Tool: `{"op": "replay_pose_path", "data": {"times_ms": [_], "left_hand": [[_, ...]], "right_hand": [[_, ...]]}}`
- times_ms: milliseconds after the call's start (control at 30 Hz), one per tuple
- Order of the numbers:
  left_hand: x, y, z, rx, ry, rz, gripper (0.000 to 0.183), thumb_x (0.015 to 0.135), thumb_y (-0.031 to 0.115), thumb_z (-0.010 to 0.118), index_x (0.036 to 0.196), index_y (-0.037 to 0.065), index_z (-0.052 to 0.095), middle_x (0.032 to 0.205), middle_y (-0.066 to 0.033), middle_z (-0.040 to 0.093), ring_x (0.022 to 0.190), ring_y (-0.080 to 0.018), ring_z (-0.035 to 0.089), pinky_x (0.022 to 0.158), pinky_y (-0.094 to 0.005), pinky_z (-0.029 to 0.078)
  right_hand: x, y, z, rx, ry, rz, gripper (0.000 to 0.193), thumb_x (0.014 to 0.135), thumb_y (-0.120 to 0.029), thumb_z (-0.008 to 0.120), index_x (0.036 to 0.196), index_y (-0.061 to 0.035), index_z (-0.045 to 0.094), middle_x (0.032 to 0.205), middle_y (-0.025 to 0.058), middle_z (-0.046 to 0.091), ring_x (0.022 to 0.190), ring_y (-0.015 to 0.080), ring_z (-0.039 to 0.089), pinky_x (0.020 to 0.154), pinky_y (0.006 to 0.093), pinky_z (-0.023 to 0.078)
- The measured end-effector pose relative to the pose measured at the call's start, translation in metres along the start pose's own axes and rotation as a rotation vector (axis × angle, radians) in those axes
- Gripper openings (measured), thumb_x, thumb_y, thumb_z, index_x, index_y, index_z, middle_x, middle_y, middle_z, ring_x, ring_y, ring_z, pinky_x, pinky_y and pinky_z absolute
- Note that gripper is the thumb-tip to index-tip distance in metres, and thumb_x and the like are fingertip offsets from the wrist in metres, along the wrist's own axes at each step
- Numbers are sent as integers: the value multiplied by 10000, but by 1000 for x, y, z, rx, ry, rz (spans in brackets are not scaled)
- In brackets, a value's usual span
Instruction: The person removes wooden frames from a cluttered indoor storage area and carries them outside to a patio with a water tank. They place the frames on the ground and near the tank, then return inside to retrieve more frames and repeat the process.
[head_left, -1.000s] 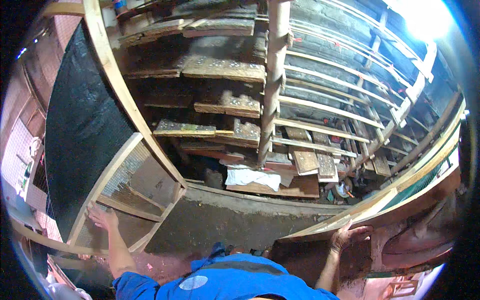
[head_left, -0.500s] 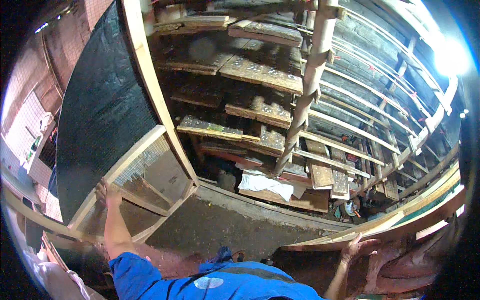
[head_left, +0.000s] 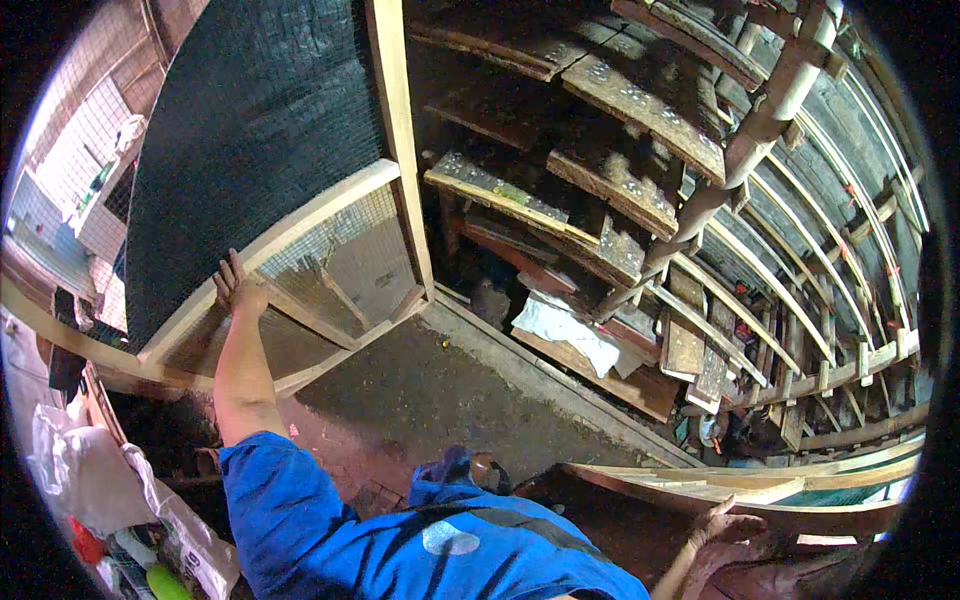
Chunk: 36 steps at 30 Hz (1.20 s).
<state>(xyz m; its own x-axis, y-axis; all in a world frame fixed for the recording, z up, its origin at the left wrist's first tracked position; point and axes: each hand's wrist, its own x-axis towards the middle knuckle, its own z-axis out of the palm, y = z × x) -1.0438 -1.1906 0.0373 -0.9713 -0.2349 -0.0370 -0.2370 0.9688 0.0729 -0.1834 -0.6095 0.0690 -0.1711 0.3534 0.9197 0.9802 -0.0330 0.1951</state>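
Observation:
My left arm reaches out to a wood-framed mesh door [head_left: 318, 212], backed with dark netting above its middle rail. My left hand [head_left: 240, 288] lies against that rail, fingers stretched upward over the wood. Lower right, my right hand [head_left: 722, 522] is beside the edge of another wooden frame [head_left: 690, 484] with green netting. Its fingers are apart and nothing shows in them. Whether it touches that frame, I cannot tell.
Tiered wooden shelves [head_left: 640, 105] stand ahead, with a thick round post [head_left: 715, 190] and slatted racks at right. A white cloth [head_left: 565, 332] lies on boards low down. A raised sill [head_left: 540, 375] crosses the ground. White sacks [head_left: 95, 480] are at lower left.
My view has shifted, so the shelves sit farther right and the white sacks show more. My left hand remains at the door's rail, its fingers now more extended. My right hand stays by the right frame.

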Motion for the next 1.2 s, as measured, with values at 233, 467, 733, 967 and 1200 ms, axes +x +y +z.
{"op": "replay_pose_path", "data": {"times_ms": [233, 467, 733, 967, 1200], "left_hand": [[-3, 4, 10, 80, 59, 80, 1239, 776, 411, 841, 1634, 330, -49, 1717, -77, -21, 1560, -393, -56, 1214, -628, 114], [-17, -1, 6, 22, 35, 105, 1227, 791, 384, 842, 1627, 349, -54, 1711, -69, -55, 1558, -383, -78, 1139, -776, 69], [-53, 5, 4, 8, 60, 99, 1232, 779, 386, 846, 1628, 351, -45, 1711, -86, -21, 1552, -405, -73, 1134, -780, 47], [-96, 6, 4, 22, 160, 159, 1213, 770, 408, 848, 1638, 319, 5, 1696, -132, 46, 1543, -413, 23, 1148, -742, 61], [-154, 19, -8, 17, 154, 153, 1195, 768, 463, 834, 1643, 299, 37, 1688, -167, 87, 1543, -414, 43, 1180, -685, 52]], "right_hand": [[-17, 30, 17, -181, 38, -161, 788, 1034, -444, 545, 1532, 110, 288, 1554, 352, 334, 1427, 476, 379, 1216, 511, 270], [-10, 5, 2, -107, -216, 76, 884, 1017, -531, 526, 1557, 94, 210, 1571, 335, 296, 1428, 459, 357, 1182, 499, 306], [34, -42, -32, 53, -160, 52, 961, 1020, -543, 482, 1591, 74, 17, 1668, 292, 52, 1557, 411, 90, 1247, 547, 88], [38, -58, -30, 22, -149, 36, 883, 1021, -452, 542, 1602, 37, 93, 1645, 308, 144, 1519, 478, 175, 1253, 555, 126], [49, -65, -32, 230, -228, 47, 878, 1003, -454, 588, 1621, -41, 122, 1608, 378, 138, 1497, 543, 132, 1193, 686, 104]]}}
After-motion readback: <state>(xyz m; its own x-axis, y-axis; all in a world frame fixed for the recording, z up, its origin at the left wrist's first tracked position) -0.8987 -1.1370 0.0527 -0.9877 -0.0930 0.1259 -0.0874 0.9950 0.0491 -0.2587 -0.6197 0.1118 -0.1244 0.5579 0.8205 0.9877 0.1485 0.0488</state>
